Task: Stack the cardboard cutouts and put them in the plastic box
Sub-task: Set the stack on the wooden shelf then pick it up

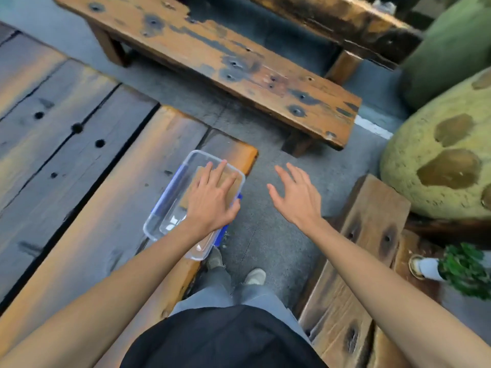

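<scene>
- Our left hand lies flat, fingers spread, palm down on the stack of brown cardboard cutouts that sits inside the clear rectangular plastic box with blue clips; it presses and pinches nothing.
- Our right hand hovers open and spread over the grey concrete floor, well apart from the box and holding nothing.
- The task looks nearly done to us: the cutouts are already in the far end of the box.
- The box rests at the corner of the worn orange-grey wooden plank table, and its near end seems to overhang the edge. A hard push from our palm, or a careless lift, could tip it off onto the floor.
- We cannot tell whether the stack lies squarely; a skewed cutout could ride up the wall.
- Around us stand a weathered wooden bench, another plank bench on our right, a large green-yellow spotted rounded form and a small potted green plant.
</scene>
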`<action>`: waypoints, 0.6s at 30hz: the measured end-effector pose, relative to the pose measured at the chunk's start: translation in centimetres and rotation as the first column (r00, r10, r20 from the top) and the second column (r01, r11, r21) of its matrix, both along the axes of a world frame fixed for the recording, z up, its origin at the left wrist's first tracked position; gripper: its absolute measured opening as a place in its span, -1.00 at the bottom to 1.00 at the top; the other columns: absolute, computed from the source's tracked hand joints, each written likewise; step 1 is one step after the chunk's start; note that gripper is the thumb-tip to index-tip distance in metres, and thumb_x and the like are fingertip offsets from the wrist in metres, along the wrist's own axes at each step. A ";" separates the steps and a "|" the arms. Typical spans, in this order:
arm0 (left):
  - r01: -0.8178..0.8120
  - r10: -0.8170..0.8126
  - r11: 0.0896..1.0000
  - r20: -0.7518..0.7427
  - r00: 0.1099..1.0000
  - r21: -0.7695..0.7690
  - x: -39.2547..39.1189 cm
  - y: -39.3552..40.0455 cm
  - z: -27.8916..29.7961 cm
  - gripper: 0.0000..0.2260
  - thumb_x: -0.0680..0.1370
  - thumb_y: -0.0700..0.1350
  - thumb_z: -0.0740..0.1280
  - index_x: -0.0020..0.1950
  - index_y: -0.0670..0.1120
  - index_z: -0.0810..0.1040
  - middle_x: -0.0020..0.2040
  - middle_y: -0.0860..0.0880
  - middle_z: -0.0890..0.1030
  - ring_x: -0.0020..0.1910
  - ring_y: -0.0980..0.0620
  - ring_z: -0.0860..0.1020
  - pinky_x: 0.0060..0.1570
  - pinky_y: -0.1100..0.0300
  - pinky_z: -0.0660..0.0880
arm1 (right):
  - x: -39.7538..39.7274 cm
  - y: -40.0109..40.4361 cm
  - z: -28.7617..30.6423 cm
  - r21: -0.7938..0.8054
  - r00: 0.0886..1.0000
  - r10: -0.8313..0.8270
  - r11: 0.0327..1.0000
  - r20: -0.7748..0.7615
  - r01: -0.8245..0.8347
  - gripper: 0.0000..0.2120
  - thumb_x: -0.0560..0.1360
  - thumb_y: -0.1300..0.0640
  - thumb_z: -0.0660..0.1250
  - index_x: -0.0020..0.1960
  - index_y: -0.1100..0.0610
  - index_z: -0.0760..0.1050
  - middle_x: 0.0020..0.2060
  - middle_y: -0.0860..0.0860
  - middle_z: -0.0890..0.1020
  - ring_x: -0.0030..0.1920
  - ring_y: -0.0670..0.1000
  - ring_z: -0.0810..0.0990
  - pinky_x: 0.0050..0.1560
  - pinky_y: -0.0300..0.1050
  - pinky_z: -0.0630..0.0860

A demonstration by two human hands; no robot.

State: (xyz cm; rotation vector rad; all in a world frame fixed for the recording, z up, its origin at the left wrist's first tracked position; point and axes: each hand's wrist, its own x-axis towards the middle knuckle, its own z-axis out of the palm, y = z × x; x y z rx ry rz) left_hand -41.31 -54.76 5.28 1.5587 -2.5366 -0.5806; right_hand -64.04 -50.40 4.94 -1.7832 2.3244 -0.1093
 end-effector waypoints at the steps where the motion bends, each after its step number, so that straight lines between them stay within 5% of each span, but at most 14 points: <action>1: 0.056 -0.056 0.998 0.006 0.998 -0.005 -0.8 0.2 0.1 -0.36 0.46 0.16 0.31 0.53 0.04 0.38 0.64 -0.13 0.23 0.60 -0.29 0.17 0.39 -0.23 0.35 | -0.9 1.0 0.1 0.007 1.000 -0.026 1.000 -0.006 0.026 -0.41 0.57 -0.30 0.13 0.54 -0.09 0.31 0.57 0.02 0.31 0.58 0.09 0.21 0.36 0.13 0.44; 7: 0.252 -0.250 0.967 0.084 0.965 -0.021 -6.0 2.0 0.5 -0.24 0.46 0.35 0.08 0.65 0.17 0.07 0.69 -0.02 -0.10 0.65 -0.26 -0.16 0.55 -0.24 0.05 | -5.5 7.5 1.0 -0.034 0.986 -0.164 0.986 -0.016 0.163 -0.26 0.52 -0.40 0.11 0.61 -0.11 0.15 0.64 0.02 0.08 0.64 0.07 -0.02 0.57 0.16 0.12; 18: 0.522 -0.513 0.849 0.113 0.851 -0.080 -18.3 8.7 1.8 -0.24 0.47 0.39 0.01 0.65 0.16 0.06 0.69 -0.02 -0.08 0.65 -0.24 -0.15 0.55 -0.23 0.07 | -13.7 21.2 2.5 -0.114 0.877 -0.480 0.872 -0.005 0.477 -0.26 0.54 -0.40 0.13 0.62 -0.11 0.13 0.64 0.00 0.09 0.64 0.06 0.00 0.57 0.13 0.08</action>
